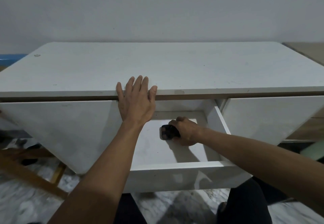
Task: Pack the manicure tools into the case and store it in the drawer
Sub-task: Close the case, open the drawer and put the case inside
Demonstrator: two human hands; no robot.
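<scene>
Right hand (185, 132) grips dark case (167, 132) inside open drawer (177, 165); left hand (136, 101) flat, fingers spread, on desk edge (70, 93)

A home room — white drawer cabinet (175, 66), marble-patterned floor (26, 206).

arms: bare, no sleeves | wrists: no watch or rings | legs: dark trousers (245, 204)
</scene>
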